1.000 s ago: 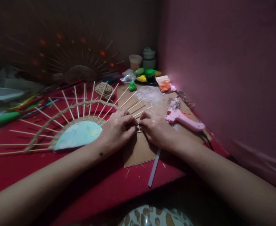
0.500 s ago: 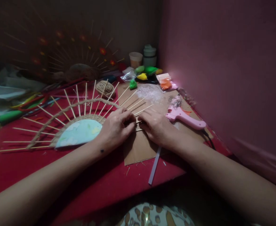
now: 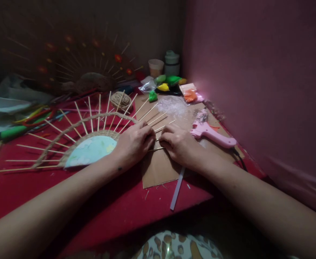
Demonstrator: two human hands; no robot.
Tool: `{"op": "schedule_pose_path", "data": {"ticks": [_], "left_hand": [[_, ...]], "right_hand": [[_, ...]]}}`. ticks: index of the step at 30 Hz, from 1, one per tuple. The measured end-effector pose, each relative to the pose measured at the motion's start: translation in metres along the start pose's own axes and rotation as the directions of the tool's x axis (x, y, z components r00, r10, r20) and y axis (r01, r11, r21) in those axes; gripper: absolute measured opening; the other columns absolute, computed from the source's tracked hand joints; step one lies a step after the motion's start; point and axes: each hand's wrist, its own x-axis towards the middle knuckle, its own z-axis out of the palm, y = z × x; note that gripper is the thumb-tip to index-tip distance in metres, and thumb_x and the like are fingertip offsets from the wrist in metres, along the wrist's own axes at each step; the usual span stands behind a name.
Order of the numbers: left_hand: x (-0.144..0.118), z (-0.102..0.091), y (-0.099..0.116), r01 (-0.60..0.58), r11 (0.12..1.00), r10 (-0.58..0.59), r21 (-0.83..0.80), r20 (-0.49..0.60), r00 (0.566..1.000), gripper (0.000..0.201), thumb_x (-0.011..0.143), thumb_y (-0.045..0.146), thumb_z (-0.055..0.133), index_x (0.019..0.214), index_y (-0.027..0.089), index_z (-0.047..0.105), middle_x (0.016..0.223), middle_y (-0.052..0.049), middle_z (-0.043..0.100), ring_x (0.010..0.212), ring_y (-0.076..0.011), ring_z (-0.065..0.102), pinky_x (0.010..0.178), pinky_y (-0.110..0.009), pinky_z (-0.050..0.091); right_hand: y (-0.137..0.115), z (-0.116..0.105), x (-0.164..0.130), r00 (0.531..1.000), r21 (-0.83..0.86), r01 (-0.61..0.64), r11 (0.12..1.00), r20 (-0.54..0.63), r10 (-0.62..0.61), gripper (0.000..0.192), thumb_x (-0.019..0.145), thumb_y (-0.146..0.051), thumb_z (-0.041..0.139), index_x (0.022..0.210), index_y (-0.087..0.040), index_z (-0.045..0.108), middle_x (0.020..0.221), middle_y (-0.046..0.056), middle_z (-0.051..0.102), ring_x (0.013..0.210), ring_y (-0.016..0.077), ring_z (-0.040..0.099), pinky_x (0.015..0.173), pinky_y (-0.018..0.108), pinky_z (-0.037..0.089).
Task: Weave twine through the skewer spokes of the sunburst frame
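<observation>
Change: both hands shifted a little up and left since the earlier frames, fingers now pressed closer onto the lowest right-hand skewers; fan moved slightly with them.
Table: covered in a dark red cloth (image 3: 98,201), crowded at the far edge.
Fan: half-round craft piece of thin wooden skewers spread like rays (image 3: 74,138), lying flat on the red cloth left of centre, with a pale blue paper half-disc (image 3: 91,151) at its hub and two arcs of woven tan twine across the sticks.
Cardboard: flat brown sheet (image 3: 160,172) under the fan's right end and under both hands.
Left hand: (image 3: 133,144) palm down on the fan's right edge, fingers curled shut over the skewer ends; exact hold hidden.
Right hand: (image 3: 178,144) just beside the left, fingertips pinched closed at the same skewers; what lies between them too small to tell.
Glue gun: pink plastic (image 3: 211,135), lying on the cardboard right of the right hand, near but apart.
Strip: thin pale lilac strip (image 3: 177,189), jutting out from under the right wrist.
Twine ball: small tan ball (image 3: 120,100) beyond the fan's tips.
Bags: small clear packets of green, yellow and orange filling (image 3: 171,86) near the far wall.
</observation>
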Motion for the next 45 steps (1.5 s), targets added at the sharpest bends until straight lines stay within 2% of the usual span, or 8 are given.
{"op": "schedule_pose_path", "data": {"ticks": [4,10,16,20,26,34,38,45], "left_hand": [[0.001,0.000,-0.001,0.007,0.999,-0.008,0.044,0.002,1.000,0.017,0.086,0.020,0.050,0.078,0.013,0.064,0.082,-0.006,0.058,0.073,-0.0153,0.054,0.067,-0.028,0.043],[0.005,-0.005,-0.002,-0.004,1.000,0.004,-0.003,0.043,0.999,0.013,0.081,0.018,0.054,0.079,0.015,0.066,0.080,-0.004,0.059,0.070,-0.0141,0.054,0.066,-0.027,0.043],[0.011,-0.008,-0.003,0.027,0.999,-0.022,-0.046,0.087,0.996,0.013,0.078,0.017,0.055,0.078,0.015,0.069,0.080,-0.005,0.063,0.070,-0.0143,0.056,0.066,-0.028,0.043],[0.013,-0.007,-0.003,0.056,0.998,-0.052,-0.033,0.096,0.994,0.013,0.077,0.017,0.056,0.079,0.016,0.069,0.080,-0.005,0.064,0.072,-0.0152,0.057,0.066,-0.028,0.043],[0.010,-0.009,-0.003,0.070,0.990,-0.063,-0.120,0.059,0.996,0.012,0.078,0.016,0.058,0.082,0.014,0.069,0.084,-0.005,0.065,0.077,-0.0155,0.058,0.070,-0.028,0.043],[0.003,-0.019,-0.012,0.133,0.967,-0.137,-0.218,-0.002,0.991,0.014,0.079,0.017,0.057,0.083,0.015,0.070,0.081,-0.004,0.067,0.074,-0.0144,0.059,0.071,-0.028,0.045],[-0.001,-0.020,-0.012,0.109,0.969,-0.115,-0.220,-0.015,0.993,0.014,0.079,0.016,0.056,0.084,0.015,0.069,0.082,-0.005,0.066,0.075,-0.0142,0.058,0.070,-0.029,0.045],[-0.005,-0.019,-0.011,0.056,0.971,-0.062,-0.232,-0.018,0.998,0.016,0.080,0.015,0.052,0.084,0.015,0.068,0.082,-0.005,0.063,0.073,-0.0131,0.057,0.069,-0.028,0.046]], "right_hand": [[-0.001,-0.001,0.000,1.000,0.016,-0.018,1.000,0.010,0.018,0.019,0.086,-0.007,0.047,0.079,-0.014,0.064,0.087,0.007,0.057,0.081,0.0154,0.050,0.075,0.028,0.042],[-0.001,-0.001,-0.001,1.000,0.026,0.010,1.000,0.005,-0.011,0.024,0.086,-0.008,0.046,0.094,-0.014,0.068,0.092,0.009,0.060,0.088,0.0178,0.051,0.077,0.030,0.043],[-0.002,-0.003,-0.002,0.999,0.022,0.010,1.000,0.038,-0.011,0.025,0.086,-0.010,0.046,0.089,-0.017,0.070,0.090,0.008,0.059,0.086,0.0172,0.051,0.077,0.031,0.044],[-0.004,-0.003,-0.002,0.998,-0.038,0.037,0.999,0.053,-0.035,0.026,0.088,-0.012,0.045,0.090,-0.016,0.070,0.087,0.008,0.058,0.084,0.0180,0.049,0.075,0.032,0.043],[-0.007,-0.002,-0.002,0.993,-0.130,0.072,0.989,0.106,-0.058,0.031,0.088,-0.007,0.037,0.093,-0.009,0.068,0.091,0.013,0.059,0.088,0.0206,0.048,0.075,0.033,0.043],[-0.005,-0.002,0.001,0.999,-0.002,0.007,1.000,0.052,-0.007,0.023,0.084,-0.006,0.044,0.090,-0.014,0.064,0.091,0.010,0.058,0.086,0.0183,0.050,0.077,0.031,0.043],[-0.005,-0.003,0.002,0.998,0.076,-0.049,0.996,0.052,0.046,0.020,0.083,-0.005,0.045,0.088,-0.016,0.062,0.090,0.007,0.057,0.082,0.0163,0.051,0.074,0.030,0.043],[-0.002,-0.001,0.001,0.998,0.133,-0.056,0.990,-0.026,0.060,0.018,0.081,-0.006,0.045,0.088,-0.019,0.056,0.089,0.006,0.059,0.084,0.0175,0.053,0.076,0.032,0.044]]}}
